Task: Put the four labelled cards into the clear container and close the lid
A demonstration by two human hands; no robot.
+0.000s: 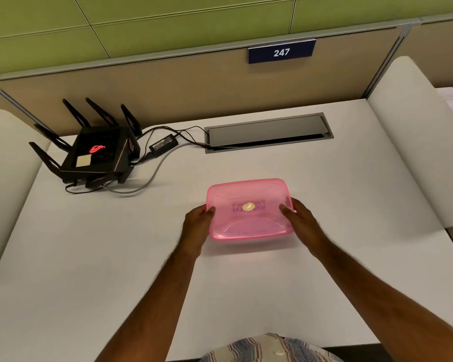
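A translucent pink container (249, 226) sits on the white desk (89, 257) with its pink lid on top. A small gold round sticker (248, 206) marks the middle of the lid. My left hand (196, 226) grips the container's left side, thumb resting on the lid's edge. My right hand (300, 220) holds the right side the same way. No cards are visible on the desk; the lid hides whatever is inside.
A black router (94, 155) with several antennas stands at the back left, with a power brick (164, 146) and cables trailing to a grey cable hatch (268, 133). Padded white dividers (408, 142) flank the desk on both sides.
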